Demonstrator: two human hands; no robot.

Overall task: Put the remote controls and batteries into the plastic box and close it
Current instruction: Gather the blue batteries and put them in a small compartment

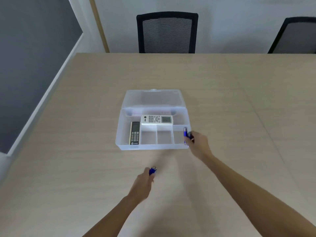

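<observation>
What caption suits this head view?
Two remotes lie in the open plastic box; each hand, left and right, holds blue batteries.

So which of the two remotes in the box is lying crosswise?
The white remote, lying sideways along the back of the plastic box. The dark-faced remote points front to back in the left compartment.

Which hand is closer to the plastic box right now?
Right. The right hand is at the plastic box's right front corner, holding blue batteries over the rightmost compartment. The left hand is nearer the person, apart from the box, holding more blue batteries.
</observation>
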